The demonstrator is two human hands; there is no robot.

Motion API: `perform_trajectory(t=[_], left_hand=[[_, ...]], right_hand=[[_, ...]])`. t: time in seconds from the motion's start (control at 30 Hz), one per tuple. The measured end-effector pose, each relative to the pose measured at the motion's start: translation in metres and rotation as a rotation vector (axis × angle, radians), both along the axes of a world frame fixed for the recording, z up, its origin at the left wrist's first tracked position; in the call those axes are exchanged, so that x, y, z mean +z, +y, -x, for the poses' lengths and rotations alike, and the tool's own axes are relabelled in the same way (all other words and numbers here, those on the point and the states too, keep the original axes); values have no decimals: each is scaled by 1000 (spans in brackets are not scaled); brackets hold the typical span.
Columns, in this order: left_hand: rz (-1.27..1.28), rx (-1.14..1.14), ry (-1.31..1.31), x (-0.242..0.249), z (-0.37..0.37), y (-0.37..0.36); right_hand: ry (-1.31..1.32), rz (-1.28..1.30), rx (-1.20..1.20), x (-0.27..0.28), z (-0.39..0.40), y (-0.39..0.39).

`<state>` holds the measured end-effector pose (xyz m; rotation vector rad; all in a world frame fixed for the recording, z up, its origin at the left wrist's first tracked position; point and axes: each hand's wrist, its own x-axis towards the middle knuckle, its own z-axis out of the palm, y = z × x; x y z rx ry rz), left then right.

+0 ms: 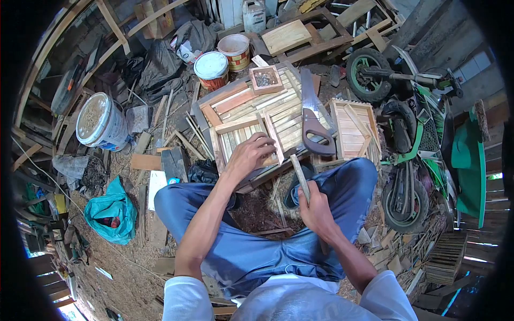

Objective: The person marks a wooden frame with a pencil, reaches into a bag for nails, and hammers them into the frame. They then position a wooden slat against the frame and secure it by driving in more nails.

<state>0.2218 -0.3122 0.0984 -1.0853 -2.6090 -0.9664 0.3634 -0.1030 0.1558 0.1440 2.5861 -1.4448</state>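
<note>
My left hand [250,154] reaches over a small slatted wooden frame [218,152], its fingers bent and closed on the frame's right side piece. The frame lies on a low work surface between my knees. In my right hand [316,209] a narrow wooden strip [299,174] is gripped, its far end pointing up toward the work surface. Just beyond that end lies a handsaw [317,128] with a brown handle, blade pointing away. A square wooden box [266,80] full of small nails or screws sits at the back of the surface.
Another slatted wooden panel [353,131] lies to the right, near a green toy-like motorbike [415,134]. Paint buckets [211,67] stand behind, and a larger white bucket [101,122] is at left. A teal bag [111,211] and wood scraps cover the floor.
</note>
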Motion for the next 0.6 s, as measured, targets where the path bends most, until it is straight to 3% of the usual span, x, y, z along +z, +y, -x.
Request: perform_trajectory(t=[0.6], left_hand=[[42, -28, 36, -3, -3, 3]], right_hand=[[56, -9, 19, -9, -3, -3]])
